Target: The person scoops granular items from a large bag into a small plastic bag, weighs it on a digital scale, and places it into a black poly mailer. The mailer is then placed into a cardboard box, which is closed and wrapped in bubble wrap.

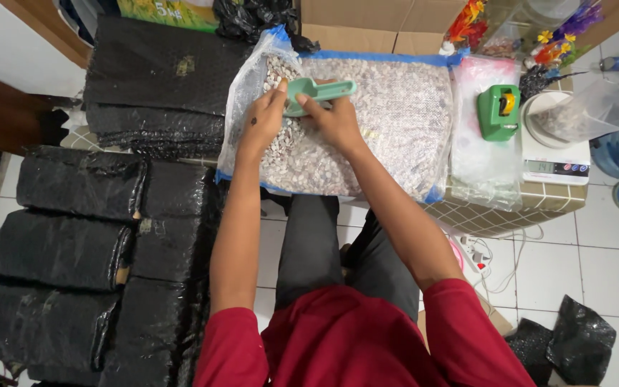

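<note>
Both hands are in the big clear bag (395, 122) of small pale pieces on the bench (531, 204): the right hand (334, 122) pinches the green scoop (317, 93), the left hand (263, 122) touches its bowl with fingers curled, and the smaller bag (585, 111) on the scale (553, 161) is only partly filled.

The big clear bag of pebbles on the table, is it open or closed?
Open: the big clear bag gapes at its left end, where both hands hold a green scoop inside.
</note>
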